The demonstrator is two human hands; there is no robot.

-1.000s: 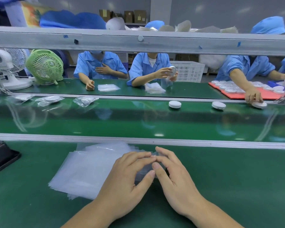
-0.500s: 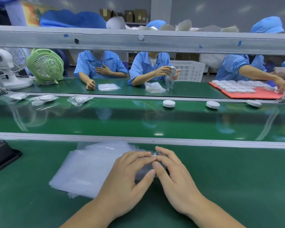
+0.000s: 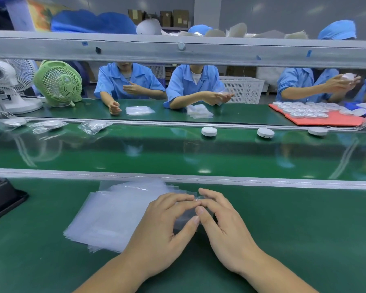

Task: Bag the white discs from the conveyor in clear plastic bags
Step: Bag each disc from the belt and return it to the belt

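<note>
Plainly, what matters is that the discs lie straight ahead of the hands, across the metal rail (image 3: 51,173), while the bags sit on the near side of it. The left hand (image 3: 163,225) and right hand (image 3: 226,227) rest on the near green worktop with fingers curved and fingertips meeting over the right edge of the stack of clear bags (image 3: 114,216). Thumbs and forefingers of both appear to pinch the top bag (image 3: 185,218), though the film is so clear that I cannot be sure it has come free of the stack or which edge is its mouth. Neither hand has a disc. On the conveyor belt (image 3: 135,153), three bare white discs lie flat in a row running parallel to the rail, against the far edge of the belt. The nearest disc (image 3: 209,131) is almost directly beyond the joined fingertips, a little to the right; the second disc (image 3: 265,132) and third disc (image 3: 317,131) lie further right. Being round, they have no long axis to line up. By my judgement the right hand is better placed to reach forward over the rail for the nearest one, leaving the left to keep the bag. Already bagged discs (image 3: 94,126) lie at the belt's far left.
</note>
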